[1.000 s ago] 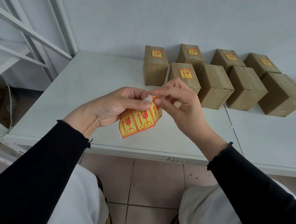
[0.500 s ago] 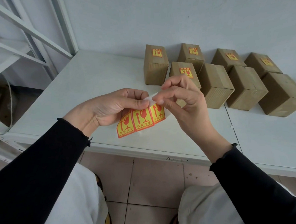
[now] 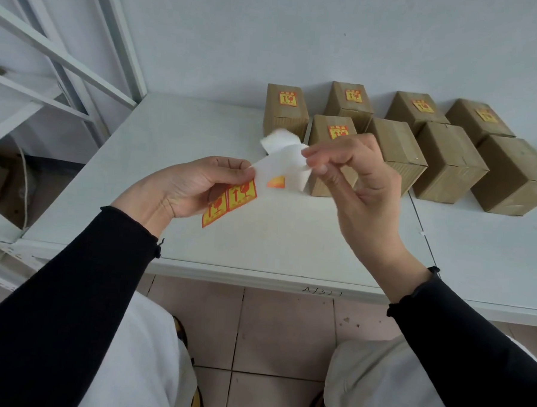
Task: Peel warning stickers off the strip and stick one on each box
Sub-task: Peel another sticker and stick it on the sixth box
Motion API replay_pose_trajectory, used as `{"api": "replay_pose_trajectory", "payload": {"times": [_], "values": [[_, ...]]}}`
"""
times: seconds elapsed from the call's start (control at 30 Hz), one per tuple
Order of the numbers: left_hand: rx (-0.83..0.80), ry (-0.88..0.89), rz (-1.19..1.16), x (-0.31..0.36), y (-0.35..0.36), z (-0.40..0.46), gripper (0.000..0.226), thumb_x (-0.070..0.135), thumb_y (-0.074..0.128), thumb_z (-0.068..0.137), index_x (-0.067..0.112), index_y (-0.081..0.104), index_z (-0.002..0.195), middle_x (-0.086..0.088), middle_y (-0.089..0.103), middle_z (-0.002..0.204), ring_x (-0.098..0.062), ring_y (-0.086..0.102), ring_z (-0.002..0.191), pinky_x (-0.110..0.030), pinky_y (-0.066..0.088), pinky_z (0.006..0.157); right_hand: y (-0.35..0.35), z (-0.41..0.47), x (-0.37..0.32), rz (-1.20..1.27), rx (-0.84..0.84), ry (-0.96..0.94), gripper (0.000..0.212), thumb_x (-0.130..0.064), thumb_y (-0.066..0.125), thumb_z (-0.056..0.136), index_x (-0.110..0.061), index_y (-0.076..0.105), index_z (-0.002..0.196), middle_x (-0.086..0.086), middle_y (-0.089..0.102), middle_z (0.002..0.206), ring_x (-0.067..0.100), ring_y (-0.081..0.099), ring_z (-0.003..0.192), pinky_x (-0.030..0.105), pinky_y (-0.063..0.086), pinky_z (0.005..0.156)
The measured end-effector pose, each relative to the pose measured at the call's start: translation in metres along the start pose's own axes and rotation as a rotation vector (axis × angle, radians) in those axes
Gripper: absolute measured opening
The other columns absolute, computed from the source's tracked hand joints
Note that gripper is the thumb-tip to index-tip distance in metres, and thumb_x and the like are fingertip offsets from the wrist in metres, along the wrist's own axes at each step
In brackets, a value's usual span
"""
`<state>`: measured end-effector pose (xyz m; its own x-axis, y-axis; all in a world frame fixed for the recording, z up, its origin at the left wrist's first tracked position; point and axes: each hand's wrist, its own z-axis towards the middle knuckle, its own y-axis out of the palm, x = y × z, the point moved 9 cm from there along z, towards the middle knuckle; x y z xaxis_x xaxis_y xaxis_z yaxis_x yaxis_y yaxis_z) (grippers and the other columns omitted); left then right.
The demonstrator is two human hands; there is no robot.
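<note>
Five boxes beyond your hands carry stickers; three just past your right hand (image 3: 359, 189) are bare. Your left hand (image 3: 196, 185) pinches the strip (image 3: 230, 199); your right pinches a sticker (image 3: 283, 168) mid-peel. Bare table (image 3: 290, 235) lies under both hands, its front edge near your wrists.

Left hand (image 3: 196, 187) pinching sticker strip (image 3: 230, 201), right hand (image 3: 355, 183) pulling a white sticker (image 3: 286, 168) up off it, eight boxes (image 3: 449, 163) behind on tabletop (image 3: 177, 130).
</note>
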<state>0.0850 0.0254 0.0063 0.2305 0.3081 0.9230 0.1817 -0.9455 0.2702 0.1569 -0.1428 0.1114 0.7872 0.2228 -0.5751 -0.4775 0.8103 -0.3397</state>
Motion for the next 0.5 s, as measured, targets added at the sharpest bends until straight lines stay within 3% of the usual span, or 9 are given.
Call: {"api": "replay_pose_trajectory", "payload": {"times": [0.13, 0.27, 0.37, 0.43, 0.5], "values": [[0.145, -0.083, 0.152, -0.009, -0.032, 0.005, 0.012, 0.021, 0.069, 0.081, 0.014, 0.066, 0.072, 0.0, 0.068, 0.064, -0.01, 0.063, 0.053, -0.02, 0.051, 0.05, -0.009, 0.003, 0.014, -0.023, 0.041, 0.068, 0.01, -0.001, 0.065, 0.094, -0.007, 0.071, 0.09, -0.021, 0.062, 0.088, 0.02, 0.056, 0.087, 0.023, 0.045, 0.074], [0.418, -0.148, 0.699, -0.024, -0.085, 0.018, 0.002, 0.019, 0.078, 0.085, 0.02, 0.076, 0.084, 0.003, 0.073, 0.074, -0.014, 0.067, 0.069, -0.023, 0.049, 0.068, 0.0, 0.001, 0.035, -0.201, -0.099, 0.103, 0.014, -0.004, 0.06, 0.097, -0.014, 0.069, 0.101, -0.012, 0.064, 0.093, 0.012, 0.053, 0.09, 0.03, 0.049, 0.076], [0.499, -0.19, 0.947, -0.031, -0.095, 0.025, 0.036, 0.024, 0.082, 0.08, 0.027, 0.07, 0.114, 0.001, 0.068, 0.109, -0.022, 0.065, 0.105, -0.03, 0.047, 0.089, 0.007, -0.003, 0.045, -0.273, -0.215, 0.134, 0.02, -0.004, 0.054, 0.099, -0.015, 0.065, 0.111, -0.005, 0.065, 0.106, 0.011, 0.059, 0.095, 0.029, 0.053, 0.08], [0.59, -0.088, 1.085, -0.017, -0.085, 0.023, 0.051, 0.03, 0.076, 0.081, 0.033, 0.059, 0.129, 0.0, 0.056, 0.13, -0.023, 0.052, 0.123, -0.04, 0.042, 0.103, 0.005, -0.002, 0.046, -0.28, -0.233, 0.14, 0.024, -0.003, 0.05, 0.101, -0.015, 0.065, 0.115, -0.004, 0.064, 0.109, 0.01, 0.061, 0.097, 0.025, 0.053, 0.081], [0.635, 0.158, 0.982, 0.009, -0.055, 0.018, 0.036, 0.032, 0.068, 0.086, 0.037, 0.063, 0.121, 0.005, 0.058, 0.13, -0.018, 0.051, 0.124, -0.042, 0.042, 0.105, 0.0, 0.001, 0.047, -0.292, -0.24, 0.14, 0.028, -0.002, 0.048, 0.101, -0.016, 0.066, 0.118, -0.007, 0.063, 0.109, 0.011, 0.061, 0.099, 0.022, 0.052, 0.082]]}}
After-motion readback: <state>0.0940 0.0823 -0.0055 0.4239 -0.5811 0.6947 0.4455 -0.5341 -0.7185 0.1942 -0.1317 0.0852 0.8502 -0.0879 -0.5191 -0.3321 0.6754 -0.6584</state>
